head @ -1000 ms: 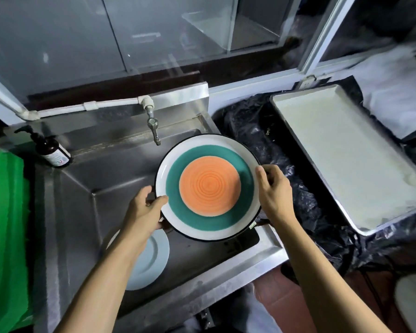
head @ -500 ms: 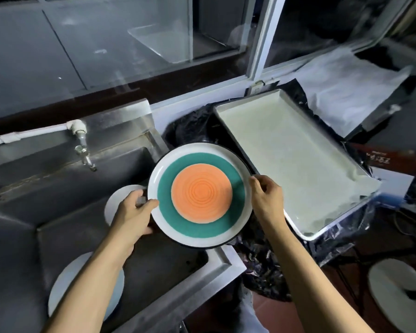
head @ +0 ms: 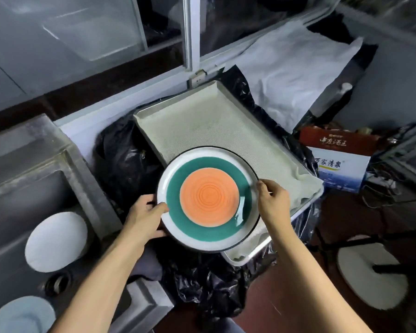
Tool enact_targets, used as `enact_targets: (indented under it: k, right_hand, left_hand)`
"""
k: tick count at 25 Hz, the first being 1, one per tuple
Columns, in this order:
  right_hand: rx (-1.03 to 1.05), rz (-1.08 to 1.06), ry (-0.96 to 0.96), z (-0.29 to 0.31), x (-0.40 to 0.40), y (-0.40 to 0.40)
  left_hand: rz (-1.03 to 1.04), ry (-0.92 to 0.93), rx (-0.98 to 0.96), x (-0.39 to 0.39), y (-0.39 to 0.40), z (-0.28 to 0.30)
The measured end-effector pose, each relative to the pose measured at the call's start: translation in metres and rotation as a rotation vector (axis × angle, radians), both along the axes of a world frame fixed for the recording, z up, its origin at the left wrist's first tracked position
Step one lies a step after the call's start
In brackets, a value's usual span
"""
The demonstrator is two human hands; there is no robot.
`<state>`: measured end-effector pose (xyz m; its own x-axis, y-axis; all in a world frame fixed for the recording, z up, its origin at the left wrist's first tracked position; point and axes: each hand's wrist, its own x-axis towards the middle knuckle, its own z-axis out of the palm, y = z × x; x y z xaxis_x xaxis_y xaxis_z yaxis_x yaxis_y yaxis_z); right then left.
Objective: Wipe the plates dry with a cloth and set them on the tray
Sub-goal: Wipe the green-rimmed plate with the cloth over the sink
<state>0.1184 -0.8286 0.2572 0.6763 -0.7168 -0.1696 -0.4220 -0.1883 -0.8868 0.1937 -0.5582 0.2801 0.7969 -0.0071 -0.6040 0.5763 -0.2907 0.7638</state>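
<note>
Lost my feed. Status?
Left hand, right hand grip striped plate by opposite rims. Plate over tray, near end. Nothing in the way.

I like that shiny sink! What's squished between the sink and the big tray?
A crumpled black plastic bag fills the gap between the sink and tray, in the head view.

The plate shows an orange centre, teal ring, white rim.

A black plastic bag lies between the steel sink and printed cartons.
</note>
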Motion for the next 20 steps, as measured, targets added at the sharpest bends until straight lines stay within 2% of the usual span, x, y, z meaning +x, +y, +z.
enact_targets:
  k: [10, 16, 20]
  right_hand:
    - [-0.014, -0.128, 0.138, -0.035, 0.017, -0.116]
    - [-0.029, -0.155, 0.211, -0.054, 0.030, -0.145]
    - [-0.007, -0.098, 0.248, -0.064, 0.035, -0.151]
  left_hand:
    - [-0.158, 0.088, 0.060, 0.033, -0.146, -0.026]
    - [-0.218, 0.104, 0.059, 0.046, -0.185, -0.046]
    - [-0.265, 0.096, 0.067, 0.048, -0.196, -0.048]
